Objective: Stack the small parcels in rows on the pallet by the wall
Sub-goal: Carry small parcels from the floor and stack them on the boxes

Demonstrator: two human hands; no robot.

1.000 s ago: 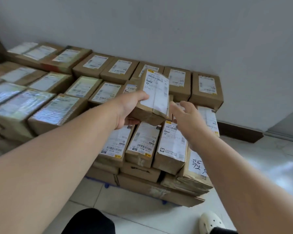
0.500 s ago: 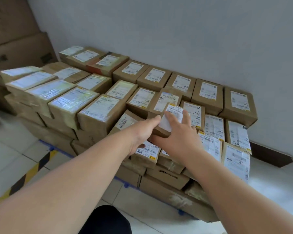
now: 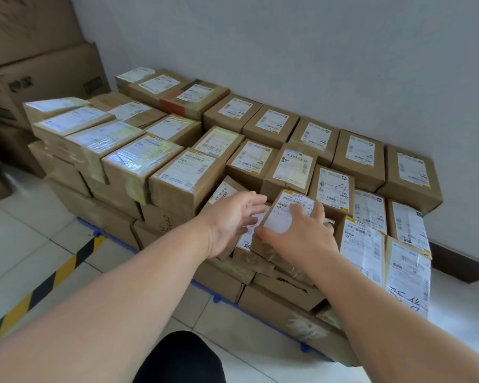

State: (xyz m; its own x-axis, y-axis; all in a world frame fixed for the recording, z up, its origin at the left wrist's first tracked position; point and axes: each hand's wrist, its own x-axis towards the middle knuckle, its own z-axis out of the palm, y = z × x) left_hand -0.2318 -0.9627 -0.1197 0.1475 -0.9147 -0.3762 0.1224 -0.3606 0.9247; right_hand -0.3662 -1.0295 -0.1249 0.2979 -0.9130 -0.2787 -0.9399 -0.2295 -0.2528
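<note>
Right hand (image 3: 302, 239) grasps one small parcel (image 3: 281, 217): thumb on its near left edge, fingers laid over the white label on top. The parcel sits in the front part of the stack, resting on lower parcels and tilted a little, just in front of a labelled box in the next row back. Left hand (image 3: 233, 217) is released, fingers loose and slightly spread, just beside the parcel's left side; cannot tell whether the fingertips touch it.

Stacked parcels (image 3: 177, 172) fill the pallet (image 3: 216, 298) in rows: brown cardboard, white shipping labels facing up, several wrapped in clear tape. The back row runs along the grey wall (image 3: 315, 64). Front parcels on the right sit lower and lean forward. Only the pallet's blue edge shows beneath the bottom boxes.

Pale tiled floor (image 3: 25, 239) carries a yellow-and-black striped tape (image 3: 53, 277) at left. Big cartons (image 3: 39, 64) stand in the left rear corner.
</note>
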